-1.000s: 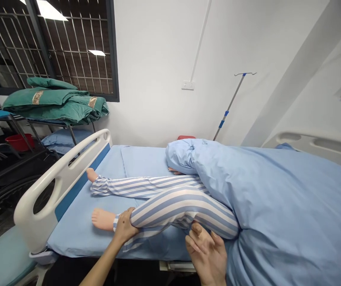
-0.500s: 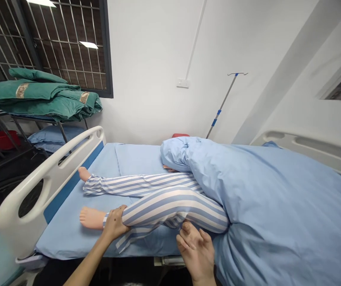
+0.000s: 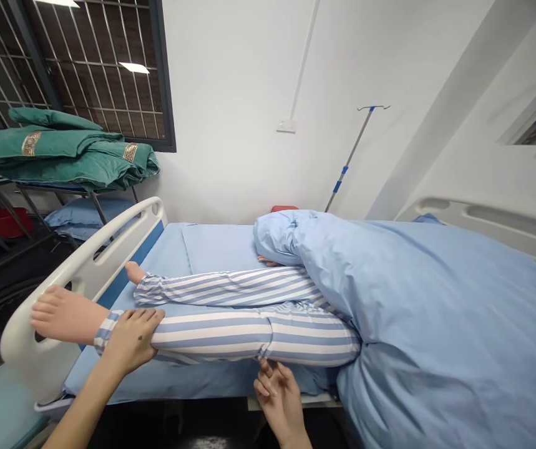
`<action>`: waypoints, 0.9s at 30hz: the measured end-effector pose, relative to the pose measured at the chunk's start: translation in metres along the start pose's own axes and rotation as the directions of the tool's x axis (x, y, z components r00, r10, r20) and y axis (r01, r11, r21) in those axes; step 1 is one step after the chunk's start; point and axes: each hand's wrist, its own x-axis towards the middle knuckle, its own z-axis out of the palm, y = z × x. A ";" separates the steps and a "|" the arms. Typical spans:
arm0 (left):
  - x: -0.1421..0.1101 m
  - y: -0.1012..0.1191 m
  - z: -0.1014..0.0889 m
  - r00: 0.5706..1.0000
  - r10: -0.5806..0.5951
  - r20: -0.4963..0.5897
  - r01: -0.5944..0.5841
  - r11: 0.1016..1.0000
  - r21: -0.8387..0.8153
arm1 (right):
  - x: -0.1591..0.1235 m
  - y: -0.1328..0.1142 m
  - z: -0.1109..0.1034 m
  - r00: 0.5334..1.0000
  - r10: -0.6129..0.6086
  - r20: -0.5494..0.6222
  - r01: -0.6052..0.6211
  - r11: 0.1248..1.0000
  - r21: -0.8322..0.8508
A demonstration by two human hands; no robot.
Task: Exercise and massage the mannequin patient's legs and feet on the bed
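A nursing manikin in blue-and-white striped pyjamas lies on the bed, its upper body hidden under a light blue duvet (image 3: pixel 436 312). Its near leg (image 3: pixel 211 330) is straight and raised, with the bare foot (image 3: pixel 66 315) over the white footboard (image 3: pixel 94 262). My left hand (image 3: pixel 130 342) grips the shin just above the ankle. My right hand (image 3: pixel 279 396) is below the knee, fingers apart, its fingertips at the underside of the leg. The far leg (image 3: pixel 225 288) lies flat on the blue sheet (image 3: pixel 216 246), its foot (image 3: pixel 134 272) near the footboard.
A drip stand (image 3: pixel 349 156) rises behind the bed, and a white side rail (image 3: pixel 492 224) runs along the far right. Folded green quilts (image 3: pixel 66 153) sit on a rack by the barred window (image 3: pixel 99 68), above a red basin (image 3: pixel 3 222).
The near leg has gone from bent to straight and lifted, its foot swinging left over the footboard. My left hand moved left with it, and my right hand moved left and slightly down.
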 end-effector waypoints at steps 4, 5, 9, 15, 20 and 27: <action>-0.011 0.010 -0.017 1.000 -0.006 0.005 0.005 0.996 0.090 | 0.011 0.018 -0.018 0.998 0.026 -0.053 -0.031 0.994 -0.109; -0.014 0.013 -0.021 1.000 -0.005 0.013 0.004 0.995 0.099 | 0.013 0.022 -0.023 0.998 0.031 -0.060 -0.039 0.991 -0.129; -0.019 0.019 -0.027 0.998 -0.016 0.064 0.010 0.996 0.085 | 0.016 0.030 -0.033 0.994 0.069 -0.085 -0.084 0.981 -0.176; -0.024 0.014 -0.009 0.996 -0.063 0.059 0.062 0.998 0.010 | 0.006 0.016 -0.024 0.995 0.072 -0.070 -0.085 0.974 -0.210; -0.020 0.024 0.033 0.989 -0.139 0.056 0.147 0.971 -0.190 | -0.006 -0.013 -0.011 0.998 0.066 0.007 -0.062 0.961 -0.269; -0.005 0.073 0.112 0.962 -0.262 0.080 0.264 0.814 -0.518 | -0.019 -0.047 0.025 0.999 -0.003 0.035 0.012 0.972 -0.235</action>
